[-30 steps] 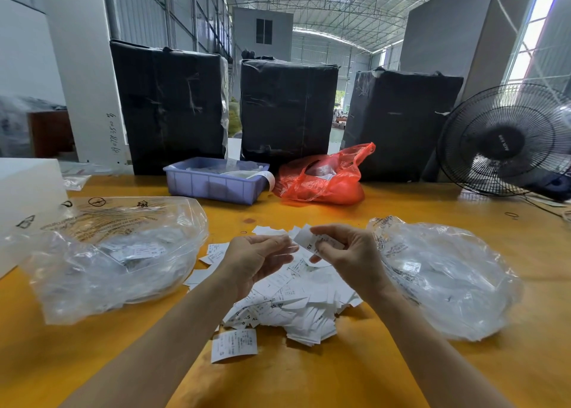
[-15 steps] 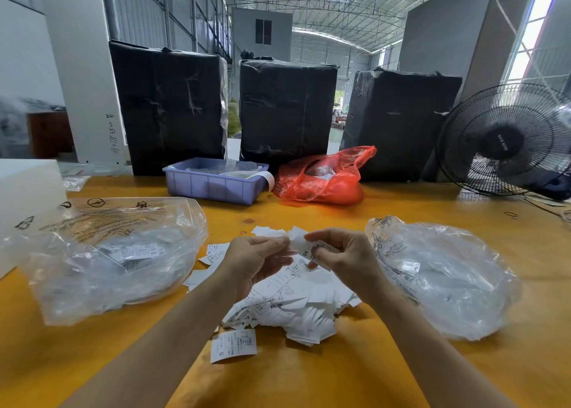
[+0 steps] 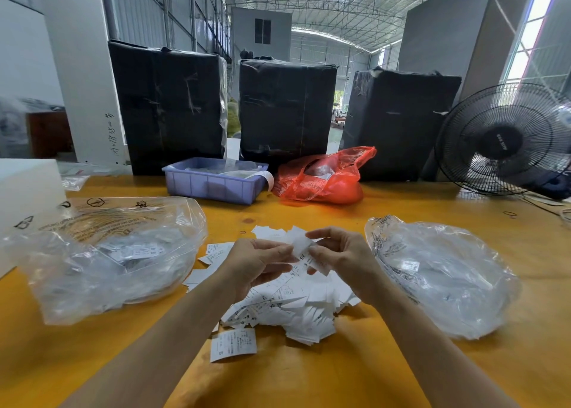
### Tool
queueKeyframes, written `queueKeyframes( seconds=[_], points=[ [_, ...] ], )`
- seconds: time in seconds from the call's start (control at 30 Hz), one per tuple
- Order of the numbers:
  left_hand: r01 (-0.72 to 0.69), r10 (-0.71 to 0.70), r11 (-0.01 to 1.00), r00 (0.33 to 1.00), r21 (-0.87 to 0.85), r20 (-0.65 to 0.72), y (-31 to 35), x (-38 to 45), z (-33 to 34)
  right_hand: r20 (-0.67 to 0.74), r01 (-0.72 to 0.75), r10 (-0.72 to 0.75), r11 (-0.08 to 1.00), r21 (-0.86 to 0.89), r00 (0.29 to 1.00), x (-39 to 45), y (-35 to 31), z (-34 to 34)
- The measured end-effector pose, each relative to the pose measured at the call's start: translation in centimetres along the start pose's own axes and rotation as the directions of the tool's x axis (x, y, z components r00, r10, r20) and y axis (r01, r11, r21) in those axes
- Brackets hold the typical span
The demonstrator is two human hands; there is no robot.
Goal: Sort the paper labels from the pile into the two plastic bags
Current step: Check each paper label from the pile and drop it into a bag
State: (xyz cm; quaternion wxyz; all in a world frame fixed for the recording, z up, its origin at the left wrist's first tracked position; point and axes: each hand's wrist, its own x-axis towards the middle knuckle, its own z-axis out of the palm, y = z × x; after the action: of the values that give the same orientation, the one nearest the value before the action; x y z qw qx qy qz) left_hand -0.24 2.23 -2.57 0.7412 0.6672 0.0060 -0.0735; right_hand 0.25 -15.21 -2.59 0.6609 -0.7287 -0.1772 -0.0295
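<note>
Right hand [image 3: 346, 260] and left hand [image 3: 259, 265] pinching one paper label [image 3: 304, 253] above the pile [image 3: 293, 302] at the desk [image 3: 340, 376] middle, clear bags flanking at left [image 3: 102, 262] and right [image 3: 441, 277], lone label [image 3: 233, 345] nearer the front edge, blue tray [image 3: 213, 182], red bag [image 3: 321, 178], black-wrapped boxes [image 3: 287, 110] along the far edge, fan [image 3: 503, 138] at the far right corner

The held label [image 3: 304, 254] reads "XS" upside down; pile labels [image 3: 272, 307] at six o'clock show "XS"; one loose label [image 3: 233, 345] shows "S".
</note>
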Motion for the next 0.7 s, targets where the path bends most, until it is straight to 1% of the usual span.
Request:
queueKeyframes(
  seconds=[0.1, 0.23, 0.37, 0.43, 0.5, 0.57, 0.6, 0.7],
  points=[
    [-0.011, 0.011, 1.0, 1.0, 0.022, 0.005, 0.02, -0.09, 0.06, 0.015, -0.017, 0.018, 0.999, -0.029, 1.0, -0.08, -0.01, -0.13],
    [-0.022, 0.022, 1.0, 1.0, 0.017, -0.001, -0.06, -0.1, 0.08, 0.052, -0.018, 0.025, 0.992, -0.124, 0.998, -0.07, 0.12, -0.28],
    [-0.03, 0.03, 0.999, 0.999, 0.028, 0.012, -0.22, 0.03, 0.16, 0.062, -0.024, 0.034, 0.988, -0.154, 0.997, -0.08, 0.16, -0.15],
    [-0.04, 0.04, 0.998, 0.999, 0.052, 0.003, -0.34, 0.12, 0.16, 0.094, -0.034, 0.049, 0.987, -0.154, 0.994, -0.04, 0.17, -0.15],
    [-0.043, 0.041, 0.994, 0.999, 0.101, 0.022, -0.39, 0.08, 0.18, 0.097, -0.03, 0.047, 0.985, -0.167, 0.994, 0.07, 0.24, -0.1],
    [-0.034, 0.03, 0.992, 0.999, 0.121, 0.038, -0.43, 0.03, 0.3, 0.057, -0.012, 0.023, 0.983, -0.183, 0.998, 0.19, 0.33, 0.06],
    [-0.024, 0.022, 0.995, 0.999, 0.096, 0.027, -0.44, 0.03, 0.4, 0.021, -0.009, 0.012, 0.985, -0.172, 1.0, 0.26, 0.39, 0.09],
    [0.025, -0.031, 0.995, 0.998, -0.097, -0.057, -0.48, 0.26, 0.61, -0.098, -0.004, -0.004, 0.997, -0.077, 0.995, 0.54, 0.52, -0.03]
  ],
)
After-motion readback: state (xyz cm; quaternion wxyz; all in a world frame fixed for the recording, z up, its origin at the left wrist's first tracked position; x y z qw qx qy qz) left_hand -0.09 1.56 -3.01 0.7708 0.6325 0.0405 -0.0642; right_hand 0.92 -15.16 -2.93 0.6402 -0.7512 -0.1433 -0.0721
